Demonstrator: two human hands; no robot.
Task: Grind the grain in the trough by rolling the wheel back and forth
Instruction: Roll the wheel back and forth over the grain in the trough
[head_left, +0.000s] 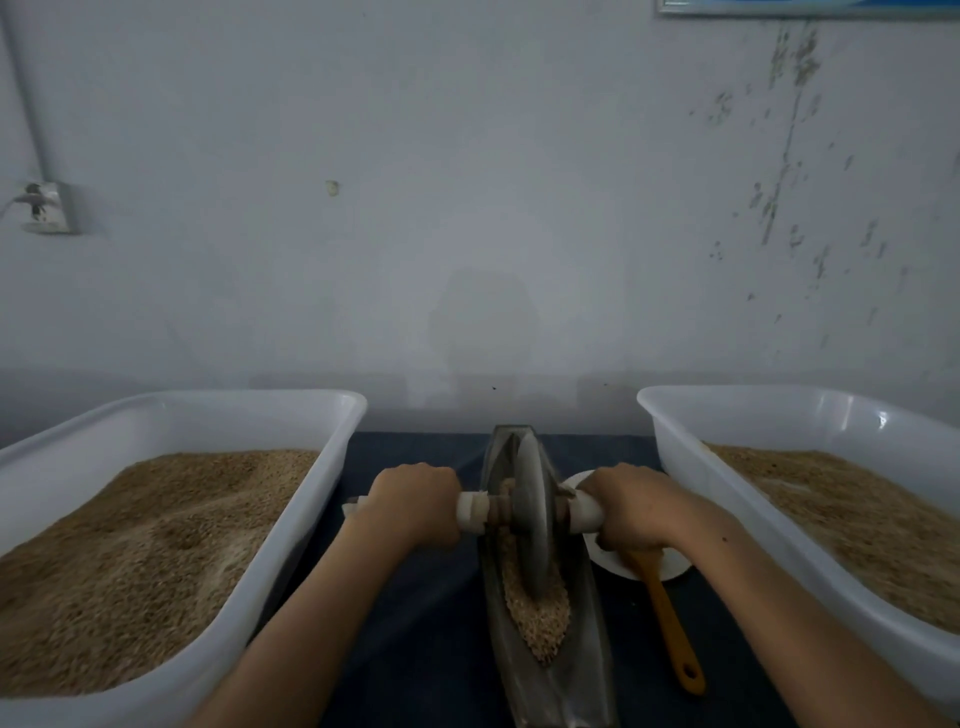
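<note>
Gripping the axle either side of the wheel (532, 514): left hand (410, 501) wrapping tight round the white-wrapped handle (472, 512), right hand (628, 506) curling round the opposite end. Sitting upright in the narrow metal trough (550, 670) mid-bench, disc rim pressing into the grain (537, 618), w/ most kernels heaping toward the near end. Looking heavy & stiff, prob. solid metal, so letting weight do the crushing; holding close to the hub, both sides evenly, to stop it tipping. Grain looking loose, likely to scatter or climb the walls. Flanking: 2 white tubs (332, 415) of grain, plus an orange spoon (670, 623) resting in a white dish (675, 569) just right.
</note>
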